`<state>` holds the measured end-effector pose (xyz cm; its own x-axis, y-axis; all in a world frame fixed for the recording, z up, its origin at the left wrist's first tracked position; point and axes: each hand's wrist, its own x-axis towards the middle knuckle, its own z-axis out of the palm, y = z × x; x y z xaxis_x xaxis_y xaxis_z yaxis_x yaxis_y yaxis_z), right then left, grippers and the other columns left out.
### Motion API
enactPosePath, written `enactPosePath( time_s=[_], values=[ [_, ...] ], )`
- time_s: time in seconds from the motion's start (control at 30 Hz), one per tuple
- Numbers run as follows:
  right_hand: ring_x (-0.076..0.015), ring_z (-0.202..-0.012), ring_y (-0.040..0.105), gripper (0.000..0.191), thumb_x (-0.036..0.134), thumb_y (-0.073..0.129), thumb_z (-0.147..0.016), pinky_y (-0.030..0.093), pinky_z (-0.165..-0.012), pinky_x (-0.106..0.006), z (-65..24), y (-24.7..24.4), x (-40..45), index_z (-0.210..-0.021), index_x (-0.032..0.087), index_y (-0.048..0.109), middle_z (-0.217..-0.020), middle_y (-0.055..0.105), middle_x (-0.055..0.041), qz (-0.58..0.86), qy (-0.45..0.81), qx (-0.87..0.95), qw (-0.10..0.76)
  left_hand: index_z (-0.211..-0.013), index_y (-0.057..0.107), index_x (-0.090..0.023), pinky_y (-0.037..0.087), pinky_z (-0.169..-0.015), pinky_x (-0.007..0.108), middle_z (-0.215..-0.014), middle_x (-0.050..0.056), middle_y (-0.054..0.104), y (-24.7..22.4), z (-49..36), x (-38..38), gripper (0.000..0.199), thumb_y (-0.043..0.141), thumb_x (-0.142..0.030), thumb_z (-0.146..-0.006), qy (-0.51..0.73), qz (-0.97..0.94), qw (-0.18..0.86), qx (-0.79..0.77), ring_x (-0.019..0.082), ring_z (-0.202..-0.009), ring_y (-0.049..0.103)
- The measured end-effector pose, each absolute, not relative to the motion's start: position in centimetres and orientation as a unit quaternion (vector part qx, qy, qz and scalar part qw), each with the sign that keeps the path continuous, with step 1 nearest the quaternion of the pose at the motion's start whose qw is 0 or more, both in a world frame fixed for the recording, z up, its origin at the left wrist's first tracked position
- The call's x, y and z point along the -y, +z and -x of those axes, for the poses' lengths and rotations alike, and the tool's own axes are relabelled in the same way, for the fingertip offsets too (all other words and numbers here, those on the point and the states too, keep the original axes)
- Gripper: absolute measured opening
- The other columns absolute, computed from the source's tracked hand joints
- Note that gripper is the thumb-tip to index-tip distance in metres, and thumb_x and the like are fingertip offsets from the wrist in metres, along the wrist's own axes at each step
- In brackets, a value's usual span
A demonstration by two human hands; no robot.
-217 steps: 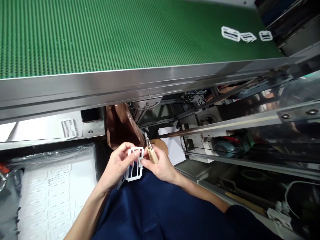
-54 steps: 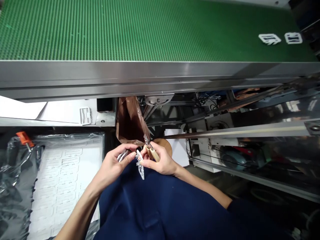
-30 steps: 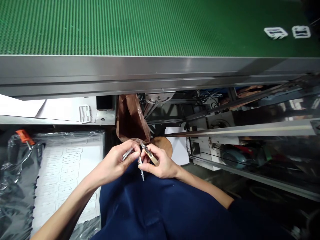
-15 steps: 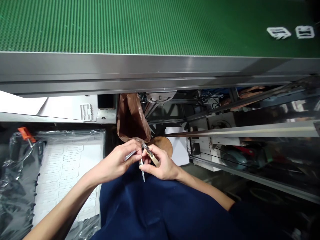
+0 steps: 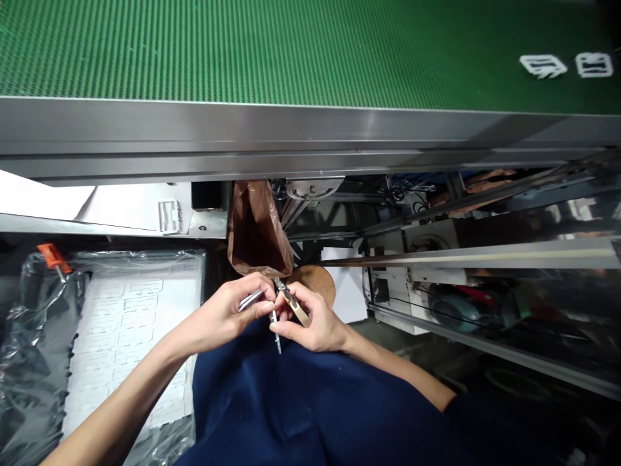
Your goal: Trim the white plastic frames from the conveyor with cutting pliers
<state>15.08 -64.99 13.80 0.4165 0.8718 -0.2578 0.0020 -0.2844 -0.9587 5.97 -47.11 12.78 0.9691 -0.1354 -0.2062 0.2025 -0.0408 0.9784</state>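
Observation:
My left hand is closed, its thumb and fingertips pinching a thin pale plastic piece that shows between thumb and fingers. My right hand is wrapped round a small cutting tool with beige handles, which look like nippers. Their metal head points up and left, close to my left fingertips. A narrow light-grey strip hangs edge-on below both hands, touched by my right thumb; whether it belongs to the pinched piece I cannot tell. Both hands meet over my dark blue clothing, just below an open brown bag.
A green conveyor belt with a metal edge crosses the top, carrying two white plastic frames at right. Another frame lies on the white shelf at left. Below it, white parts lie in black plastic. A round brown stool stands behind my right hand.
Both hands stay in nearly the same place and keep their holds. The view has shifted very slightly; the pale piece in my left hand is tilted a little differently.

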Motion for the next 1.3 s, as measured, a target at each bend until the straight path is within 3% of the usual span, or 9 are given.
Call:
enactPosePath(
  time_s=[0.43, 0.53, 0.73, 0.87, 1.3],
  values=[
    [-0.0097, -0.071, 0.057, 0.025, 0.027, 0.062, -0.077, 0.047, -0.069, -0.023, -15.6, 14.2, 65.5, -0.096, 0.018, 0.048, -0.086, 0.060, -0.0007, 0.674, 0.439, 0.361, 0.472, -0.082, 0.049, -0.017, 0.041, -0.072, 0.027, -0.082, 0.002, 0.056, 12.7, -5.6, 48.1, 0.017, 0.043, -0.029, -0.092, -0.095, -0.746, 0.657, -0.052, 0.017, -0.077, 0.053],
    [-0.0108, -0.073, 0.056, 0.025, 0.029, 0.060, -0.079, 0.045, -0.071, -0.024, -17.5, 14.8, 66.5, -0.099, 0.017, 0.050, -0.088, 0.061, -0.0021, 0.713, 0.396, 0.427, 0.390, -0.079, 0.048, -0.017, 0.040, -0.068, 0.027, -0.076, 0.001, 0.054, 12.9, -5.5, 48.1, 0.020, 0.044, -0.033, -0.091, -0.103, -0.763, 0.632, -0.084, 0.016, -0.072, 0.050],
    [-0.0171, -0.082, 0.055, 0.023, 0.029, 0.054, -0.080, 0.040, -0.074, -0.028, -21.4, 16.9, 67.5, -0.099, 0.016, 0.056, -0.090, 0.061, -0.0050, 0.751, 0.317, 0.565, 0.128, -0.077, 0.048, -0.018, 0.038, -0.064, 0.026, -0.073, 0.000, 0.053, 13.4, -5.7, 48.2, 0.023, 0.043, -0.035, -0.091, -0.113, -0.772, 0.618, -0.101, 0.015, -0.068, 0.046],
    [-0.0202, -0.084, 0.056, 0.029, 0.034, 0.053, -0.079, 0.039, -0.072, -0.031, -22.3, 18.0, 66.7, -0.104, 0.018, 0.056, -0.094, 0.061, -0.0060, 0.730, 0.316, 0.605, 0.021, -0.075, 0.048, -0.018, 0.037, -0.060, 0.025, -0.068, -0.002, 0.050, 13.6, -5.9, 48.4, 0.024, 0.044, -0.036, -0.090, -0.117, -0.761, 0.627, -0.116, 0.014, -0.064, 0.043],
    [-0.0186, -0.075, 0.054, 0.028, 0.023, 0.053, -0.072, 0.033, -0.064, -0.028, -23.8, 19.2, 64.5, -0.100, 0.019, 0.055, -0.087, 0.060, -0.0054, 0.671, 0.315, 0.667, -0.076, -0.075, 0.051, -0.018, 0.039, -0.066, 0.029, -0.074, 0.001, 0.058, 13.4, -6.2, 48.3, 0.025, 0.047, -0.038, -0.089, -0.129, -0.718, 0.673, -0.123, 0.018, -0.070, 0.051]
  ],
)
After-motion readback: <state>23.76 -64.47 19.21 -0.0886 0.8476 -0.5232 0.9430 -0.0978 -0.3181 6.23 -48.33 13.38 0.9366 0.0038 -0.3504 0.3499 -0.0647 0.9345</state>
